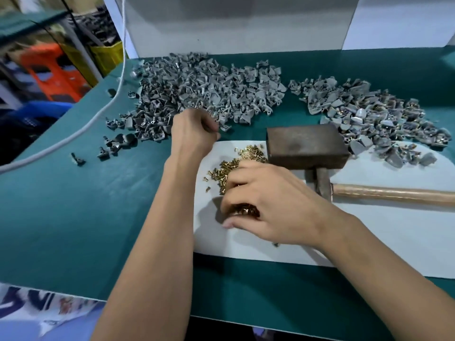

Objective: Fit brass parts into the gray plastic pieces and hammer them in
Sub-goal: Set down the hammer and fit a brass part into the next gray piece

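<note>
A heap of small brass parts [236, 158] lies on a white sheet [369, 237] at the table's middle. My right hand [266, 205] hovers over the heap with curled fingers, and brass parts show under its palm. My left hand [194, 130] is at the near edge of a big pile of gray plastic pieces [202, 92], fingers curled; whether it holds a piece is hidden. A second pile of gray pieces [364, 114], some with brass showing, lies at the right. A hammer [322, 183] with a wooden handle rests against a dark metal block [305, 146].
The green table [73, 217] ends at the left and near edges. A white cord [81, 129] runs across its left part. A white cardboard box [241, 23] stands at the back. Crates in orange, yellow and blue sit beyond the left edge.
</note>
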Demonstrator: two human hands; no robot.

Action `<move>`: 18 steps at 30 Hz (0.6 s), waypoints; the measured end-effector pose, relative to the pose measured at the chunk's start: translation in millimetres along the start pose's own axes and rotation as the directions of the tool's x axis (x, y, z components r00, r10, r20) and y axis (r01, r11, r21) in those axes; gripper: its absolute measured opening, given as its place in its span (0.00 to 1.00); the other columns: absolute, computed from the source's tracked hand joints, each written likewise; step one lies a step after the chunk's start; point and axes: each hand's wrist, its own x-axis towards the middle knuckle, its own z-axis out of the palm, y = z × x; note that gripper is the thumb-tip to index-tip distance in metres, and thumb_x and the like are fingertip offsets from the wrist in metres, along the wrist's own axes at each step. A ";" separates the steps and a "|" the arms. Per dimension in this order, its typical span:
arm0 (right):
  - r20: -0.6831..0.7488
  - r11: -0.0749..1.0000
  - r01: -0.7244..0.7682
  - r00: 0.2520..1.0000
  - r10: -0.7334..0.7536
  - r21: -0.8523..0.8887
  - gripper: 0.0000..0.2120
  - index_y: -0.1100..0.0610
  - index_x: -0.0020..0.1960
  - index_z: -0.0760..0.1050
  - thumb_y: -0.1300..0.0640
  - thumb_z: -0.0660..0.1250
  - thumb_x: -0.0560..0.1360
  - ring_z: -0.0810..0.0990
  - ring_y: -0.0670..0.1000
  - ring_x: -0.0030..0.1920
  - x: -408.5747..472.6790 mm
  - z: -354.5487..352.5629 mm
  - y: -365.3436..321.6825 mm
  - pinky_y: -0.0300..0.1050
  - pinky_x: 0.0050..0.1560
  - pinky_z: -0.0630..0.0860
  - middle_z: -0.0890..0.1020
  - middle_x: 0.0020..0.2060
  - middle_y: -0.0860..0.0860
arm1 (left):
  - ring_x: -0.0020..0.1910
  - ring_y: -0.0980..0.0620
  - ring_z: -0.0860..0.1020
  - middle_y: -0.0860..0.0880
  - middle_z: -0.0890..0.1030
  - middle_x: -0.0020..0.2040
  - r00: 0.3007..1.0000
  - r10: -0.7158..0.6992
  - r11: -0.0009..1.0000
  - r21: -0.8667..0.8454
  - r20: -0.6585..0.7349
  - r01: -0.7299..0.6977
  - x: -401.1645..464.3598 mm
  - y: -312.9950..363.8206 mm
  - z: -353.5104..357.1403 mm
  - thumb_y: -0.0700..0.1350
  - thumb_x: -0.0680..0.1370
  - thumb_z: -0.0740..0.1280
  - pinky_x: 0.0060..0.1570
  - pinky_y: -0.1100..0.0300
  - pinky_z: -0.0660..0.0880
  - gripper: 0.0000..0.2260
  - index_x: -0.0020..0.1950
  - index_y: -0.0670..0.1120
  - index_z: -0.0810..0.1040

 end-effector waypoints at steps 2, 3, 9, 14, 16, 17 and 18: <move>0.019 0.999 -0.032 0.999 0.031 0.041 0.11 0.45 0.48 0.84 0.39 0.72 0.75 0.71 0.46 0.51 -1.8 -2.2 4.3 0.46 0.51 0.73 0.76 0.45 0.43 | 0.40 0.54 0.81 0.54 0.81 0.36 1.000 -0.011 1.000 -0.023 -0.012 0.011 1.1 -2.4 -1.8 0.36 0.72 0.77 0.40 0.64 0.73 0.09 0.39 0.49 0.82; 0.032 0.997 -0.049 0.998 0.047 0.063 0.10 0.44 0.48 0.84 0.39 0.73 0.74 0.72 0.46 0.52 -2.6 -3.0 5.8 0.47 0.52 0.73 0.76 0.46 0.42 | 0.40 0.54 0.81 0.53 0.82 0.37 1.000 -0.016 0.999 -0.030 -0.020 0.016 1.4 -2.2 -2.2 0.35 0.73 0.76 0.40 0.64 0.74 0.09 0.40 0.49 0.83; 0.055 0.992 -0.052 0.997 0.046 0.116 0.04 0.45 0.46 0.83 0.46 0.75 0.75 0.71 0.44 0.52 3.3 1.8 3.4 0.47 0.52 0.73 0.75 0.45 0.41 | 0.36 0.55 0.80 0.50 0.82 0.36 0.987 -0.082 0.986 -0.154 -0.136 0.061 1.0 -2.8 -2.5 0.34 0.75 0.71 0.38 0.60 0.78 0.06 0.45 0.45 0.83; -0.012 0.993 0.005 1.000 -0.004 0.114 0.03 0.51 0.46 0.82 0.54 0.75 0.77 0.72 0.47 0.51 3.7 6.9 1.9 0.47 0.50 0.73 0.77 0.44 0.44 | 0.33 0.60 0.78 0.55 0.82 0.34 0.979 -0.175 0.955 -0.258 -0.101 0.144 1.6 0.6 -6.6 0.45 0.70 0.79 0.39 0.63 0.77 0.06 0.37 0.49 0.84; -0.061 0.991 0.026 0.998 -0.018 0.135 0.02 0.55 0.47 0.80 0.59 0.73 0.77 0.74 0.49 0.50 3.3 8.2 4.5 0.48 0.52 0.74 0.79 0.44 0.46 | 0.35 0.54 0.82 0.51 0.83 0.33 0.976 -0.204 0.928 -0.332 -0.074 0.168 0.6 4.6 -5.5 0.43 0.70 0.79 0.44 0.59 0.81 0.08 0.34 0.49 0.82; -0.101 0.987 0.020 0.995 -0.003 0.161 0.02 0.57 0.47 0.80 0.61 0.73 0.77 0.76 0.50 0.49 1.8 7.8 7.5 0.49 0.52 0.74 0.81 0.43 0.47 | 0.36 0.49 0.85 0.47 0.84 0.35 0.974 -0.223 0.882 -0.432 -0.034 0.187 -1.0 8.8 -4.4 0.41 0.71 0.79 0.45 0.55 0.83 0.08 0.35 0.48 0.82; -0.146 0.981 0.001 0.989 0.028 0.192 0.02 0.58 0.48 0.80 0.63 0.72 0.78 0.78 0.50 0.48 0.3 6.3 10.8 0.49 0.52 0.75 0.82 0.43 0.48 | 0.36 0.46 0.86 0.43 0.85 0.38 0.972 -0.235 0.811 -0.547 0.016 0.205 -3.2 13.7 -3.4 0.39 0.72 0.78 0.44 0.53 0.84 0.07 0.38 0.45 0.82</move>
